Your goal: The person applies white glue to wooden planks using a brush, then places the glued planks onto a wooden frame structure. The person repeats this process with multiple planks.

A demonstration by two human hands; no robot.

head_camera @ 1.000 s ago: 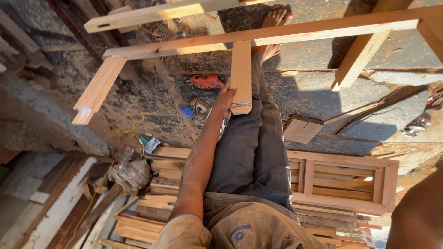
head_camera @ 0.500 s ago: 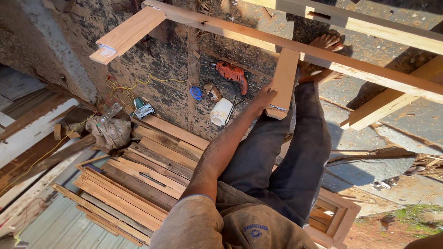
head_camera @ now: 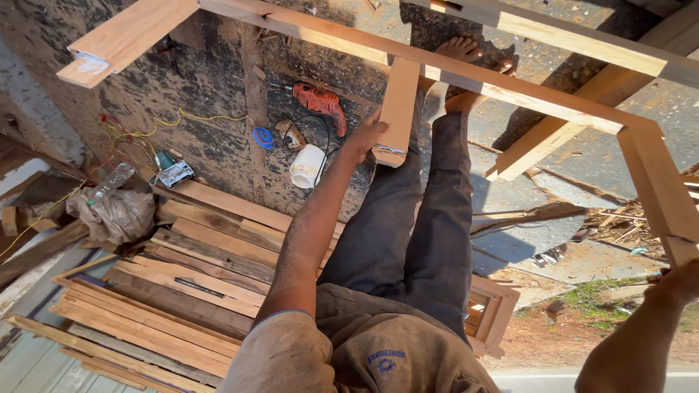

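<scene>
**Wooden frame held at 2 points; right grip partly out of view**

The right hand (head_camera: 673, 280) is cut off at the picture's right edge. It sits against the lower end of the frame's right-hand upright, but the fingers are not visible, so it cannot be told whether they close on the wood or merely rest against it. The forearm below it is in deep shadow.

The left hand (head_camera: 366, 135) is closed on the short middle stile (head_camera: 398, 109) of the pale wooden frame (head_camera: 510, 84), fingers wrapped round its left edge just above the stile's free end. The frame is raised over the person's legs; its long rail runs across just above the grip, and its far ends pass out of the picture at top and right.

The person's bare feet (head_camera: 466, 54) are partly hidden behind that rail.

Left of the gripping hand, on the dark ground, lie a white cup-like container (head_camera: 306, 166), contents not visible, an orange power drill (head_camera: 320, 103) with black cord, and a small blue round item (head_camera: 263, 137) too small to identify. Further left and below the grip is a stack of planks (head_camera: 182, 284). Beside it sits a crumpled grey bag (head_camera: 113, 215), contents hidden, with a clear plastic bottle (head_camera: 111, 183) on top.
</scene>
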